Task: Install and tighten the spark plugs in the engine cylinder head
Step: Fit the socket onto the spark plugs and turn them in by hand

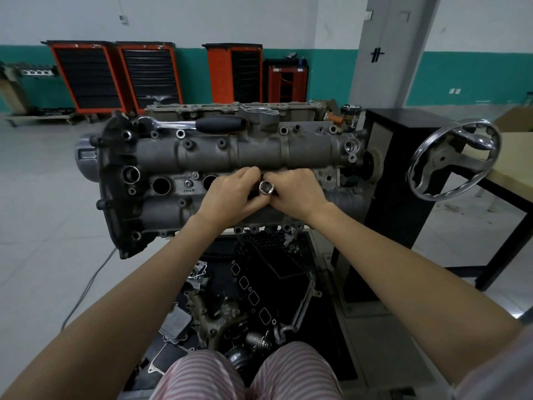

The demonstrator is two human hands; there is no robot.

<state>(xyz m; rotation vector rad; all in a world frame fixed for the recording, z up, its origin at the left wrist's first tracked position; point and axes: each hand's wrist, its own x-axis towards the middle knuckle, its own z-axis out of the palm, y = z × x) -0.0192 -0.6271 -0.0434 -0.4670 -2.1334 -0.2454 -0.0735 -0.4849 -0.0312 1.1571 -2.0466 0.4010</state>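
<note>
The grey engine cylinder head sits on a stand in front of me. Along its middle row, two open spark plug wells show on the left. A shiny socket stands upright over a well further right, its open end facing me. My left hand and my right hand meet around it, fingers curled on the socket from both sides. Whatever is below the socket is hidden by my fingers. A ratchet wrench with a black handle lies along the head's far edge.
A chrome handwheel juts out on the stand's right side beside a black cabinet. Below the head, a dark tray holds several loose engine parts and gaskets. Orange tool carts line the back wall.
</note>
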